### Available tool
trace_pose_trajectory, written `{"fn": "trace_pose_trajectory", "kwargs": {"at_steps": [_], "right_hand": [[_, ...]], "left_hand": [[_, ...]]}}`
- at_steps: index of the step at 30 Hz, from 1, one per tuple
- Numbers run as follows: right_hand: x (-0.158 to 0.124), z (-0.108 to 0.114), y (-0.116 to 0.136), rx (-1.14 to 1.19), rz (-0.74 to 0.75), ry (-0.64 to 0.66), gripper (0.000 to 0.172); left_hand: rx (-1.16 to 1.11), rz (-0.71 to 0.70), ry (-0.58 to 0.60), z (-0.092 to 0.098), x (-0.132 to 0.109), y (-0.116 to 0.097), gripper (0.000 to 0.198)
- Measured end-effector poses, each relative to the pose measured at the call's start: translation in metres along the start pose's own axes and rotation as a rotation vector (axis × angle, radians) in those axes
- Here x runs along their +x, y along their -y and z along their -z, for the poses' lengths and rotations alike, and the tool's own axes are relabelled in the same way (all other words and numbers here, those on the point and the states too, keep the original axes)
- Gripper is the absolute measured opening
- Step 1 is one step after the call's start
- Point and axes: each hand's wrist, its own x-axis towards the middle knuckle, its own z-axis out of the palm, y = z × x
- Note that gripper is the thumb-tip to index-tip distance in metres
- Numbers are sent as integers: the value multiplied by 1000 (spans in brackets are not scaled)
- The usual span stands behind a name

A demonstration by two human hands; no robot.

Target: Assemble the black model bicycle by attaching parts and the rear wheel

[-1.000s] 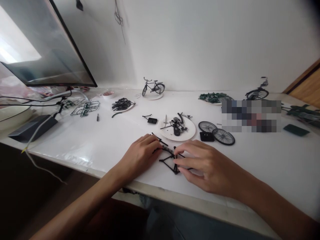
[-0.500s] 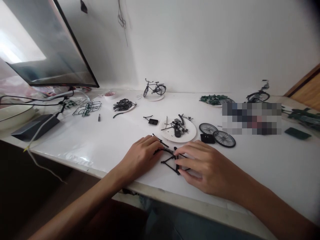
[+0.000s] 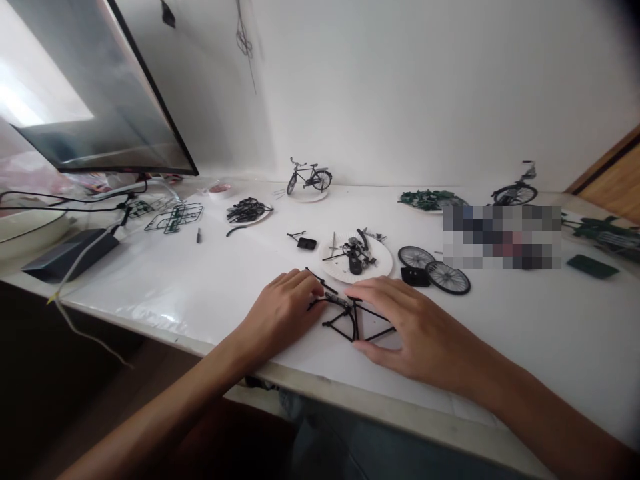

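A small black model bicycle frame (image 3: 350,320) lies flat on the white table (image 3: 200,280) near its front edge. My left hand (image 3: 283,313) rests at the frame's left end, fingers curled and pinching the thin tubes there. My right hand (image 3: 410,330) arches over the frame's right side, thumb low by the bottom tube and fingers spread above; the frame's rear struts show under the palm. A paper plate (image 3: 356,258) with small black and metal parts sits just behind the hands.
Two loose spoked wheels (image 3: 434,268) and a black block lie right of the plate. Further back stand a finished model bicycle (image 3: 307,177), a plate of black parts (image 3: 246,209), green parts (image 3: 427,197) and green sprues (image 3: 173,217). A monitor (image 3: 85,87) looms at left.
My right hand has lifted its fingers off the frame and opened, uncovering the rear struts. The left hand has stayed at the frame's left end.
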Motion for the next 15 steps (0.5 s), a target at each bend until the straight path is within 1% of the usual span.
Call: {"fn": "trace_pose_trajectory", "kwargs": {"at_steps": [3, 5, 8, 10, 12, 13, 15], "right_hand": [[0, 0, 0, 8, -23, 34, 57], [-1, 0, 0, 17, -16, 44, 56], [-2, 0, -2, 13, -9, 36, 53], [-3, 0, -4, 7, -6, 19, 51], [-4, 2, -7, 18, -12, 0, 48], [-4, 3, -8, 30, -18, -7, 46], [-5, 5, -11, 59, -31, -31, 43]], "left_hand": [[-17, 77, -4, 2, 0, -3, 15], [-47, 91, -11, 5, 0, -5, 14], [-139, 99, -72, 10, -1, -7, 4], [-224, 129, -129, 13, -4, -7, 13], [-315, 102, -197, 15, -9, -4, 25], [-348, 59, -239, 15, -11, -2, 29], [-371, -40, -329, 14, -16, 2, 30]]}}
